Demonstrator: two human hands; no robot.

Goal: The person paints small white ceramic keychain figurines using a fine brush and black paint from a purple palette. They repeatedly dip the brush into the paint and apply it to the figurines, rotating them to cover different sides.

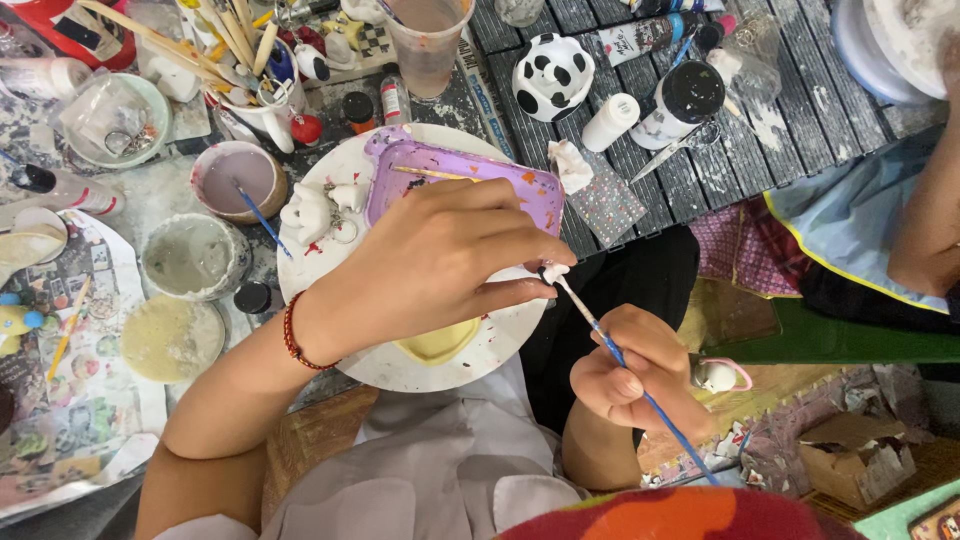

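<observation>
White plaster figurine point(553, 272) pinched in left hand point(440, 262), thin blue brush point(640, 390) touching

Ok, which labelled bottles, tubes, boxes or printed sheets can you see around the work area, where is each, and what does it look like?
Paint tube: top centre-right on the dark slatted mat, lying flat, black-and-white label.
Small bottle: just above the white round palette, upright, white with a red label.
Dark-capped bottle: right of the panda figurine, white body, black cap.
Printed paper: far left under the bowls, colourful pictures.
Cardboard box: lower right, open, brown.
</observation>
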